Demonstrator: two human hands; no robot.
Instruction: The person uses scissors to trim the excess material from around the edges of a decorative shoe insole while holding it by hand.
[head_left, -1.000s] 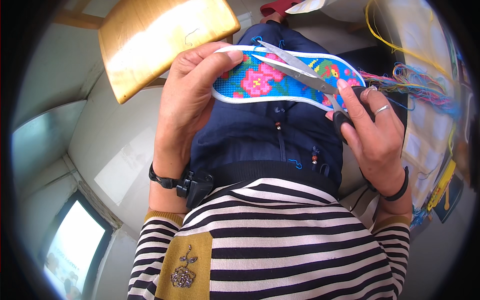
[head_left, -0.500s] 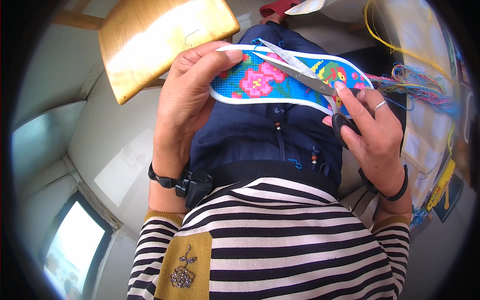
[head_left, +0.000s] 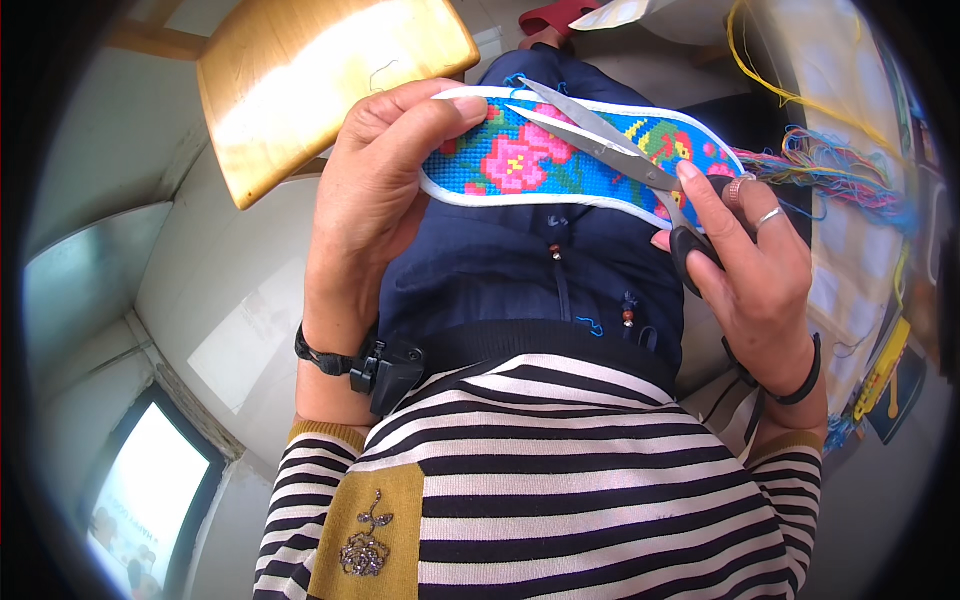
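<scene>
My left hand (head_left: pixel 385 165) pinches one end of an embroidered insole (head_left: pixel 515 165), thumb on top. The insole is blue with pink flowers, a yellow and green motif, and a white edge. In my right hand (head_left: pixel 750 235) is a pair of scissors (head_left: pixel 610 150) with black handles, its two blades slightly parted. They lie across the upper side of the insole, their tips pointing to the upper left. By the tips, a loop of blue thread (head_left: pixel 514 82) sticks up at the white edge. Whether the blades touch the thread is unclear.
A wooden chair (head_left: pixel 320 80) stands at the upper left, a dark thread on its seat. Bundles of coloured thread (head_left: pixel 840 170) lie on the patterned cloth (head_left: pixel 840 300) at the right. A blue thread scrap (head_left: pixel 592 326) rests on my lap.
My right hand and the scissors have shifted slightly to the right. My left hand and the insole stay almost where they were.
</scene>
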